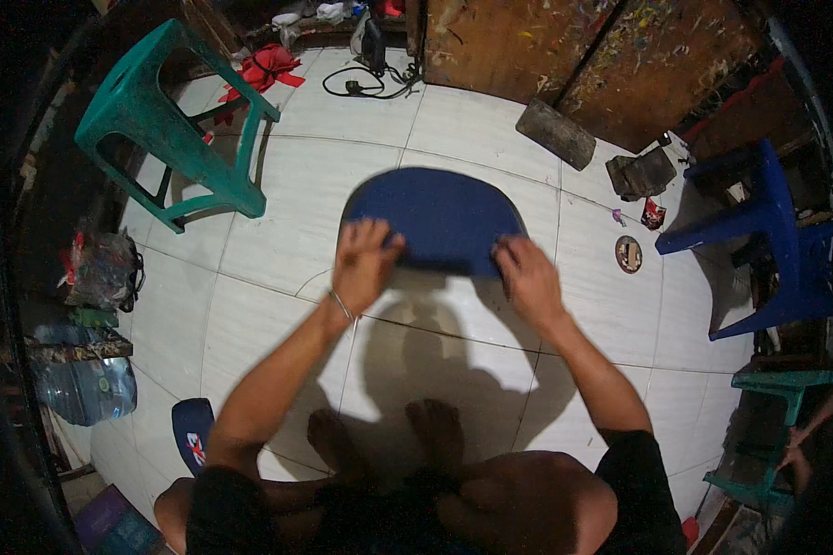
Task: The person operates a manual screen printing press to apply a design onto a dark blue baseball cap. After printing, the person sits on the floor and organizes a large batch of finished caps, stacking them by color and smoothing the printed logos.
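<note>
A dark blue, rounded panel point(440, 208) with a straight near edge is in front of me above the tiled floor; a dark shadow lies along its near edge. My left hand point(366, 264) rests on the panel's near left corner, fingers apart and thumb lying toward its middle. At the opposite corner, the fingers of my right hand point(528, 277) are bent and closed on the panel's edge. Its underside is hidden. A smaller dark blue piece with a red and white print point(192, 435) lies beside my left elbow.
A green plastic stool point(171, 120) stands far left, a blue stool point(759, 245) lies tipped at right. Beyond the panel are a clothes iron with black cord point(372, 46) and a wooden block point(555, 134). A round tin point(628, 254) and a clear water jug point(88, 379) flank me.
</note>
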A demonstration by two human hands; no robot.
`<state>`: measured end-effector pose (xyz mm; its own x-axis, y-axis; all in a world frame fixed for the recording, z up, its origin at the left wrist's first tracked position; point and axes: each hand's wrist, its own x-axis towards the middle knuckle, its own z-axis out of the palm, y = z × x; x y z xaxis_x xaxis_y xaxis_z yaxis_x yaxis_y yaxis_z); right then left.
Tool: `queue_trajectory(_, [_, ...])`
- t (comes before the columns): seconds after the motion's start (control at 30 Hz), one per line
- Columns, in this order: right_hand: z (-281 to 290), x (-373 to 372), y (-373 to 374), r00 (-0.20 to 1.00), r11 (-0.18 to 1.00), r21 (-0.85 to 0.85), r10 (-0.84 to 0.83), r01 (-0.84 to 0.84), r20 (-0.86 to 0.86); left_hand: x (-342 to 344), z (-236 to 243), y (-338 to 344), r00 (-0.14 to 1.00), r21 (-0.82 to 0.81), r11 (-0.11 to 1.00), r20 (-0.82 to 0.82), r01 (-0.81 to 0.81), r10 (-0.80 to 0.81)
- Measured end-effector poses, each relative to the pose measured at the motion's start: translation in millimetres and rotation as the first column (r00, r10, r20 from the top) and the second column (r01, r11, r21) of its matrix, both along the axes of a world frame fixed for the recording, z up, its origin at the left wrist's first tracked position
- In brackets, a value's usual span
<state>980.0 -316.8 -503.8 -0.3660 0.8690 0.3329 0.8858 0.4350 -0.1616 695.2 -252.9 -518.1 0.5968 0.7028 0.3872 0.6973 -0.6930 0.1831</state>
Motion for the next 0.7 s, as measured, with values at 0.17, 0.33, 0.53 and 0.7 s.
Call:
queue_trajectory(0.17, [-135,7,-77,0.988,0.965,-0.253,0.096,-0.063,0.122,-6,-127,-77,0.940,-0.218,0.976,-0.329,0.016,-0.089])
queue_trajectory(0.33, [-108,-1,-71,0.989,0.890,-0.442,0.141,-0.109,0.041,-29,-142,-73,0.950,-0.395,0.909,-0.209,0.135,-0.232])
queue_trajectory(0.53, [-113,7,36,0.939,0.883,-0.457,-0.240,0.106,-0.246,-2,-116,25,1.000,-0.344,0.939,0.005,-0.016,0.019])
queue_trajectory(0.7, [-115,-13,81,0.972,0.744,-0.631,-0.223,0.221,0.077,32,-123,55,0.928,-0.531,0.823,-0.372,-0.203,-0.011])
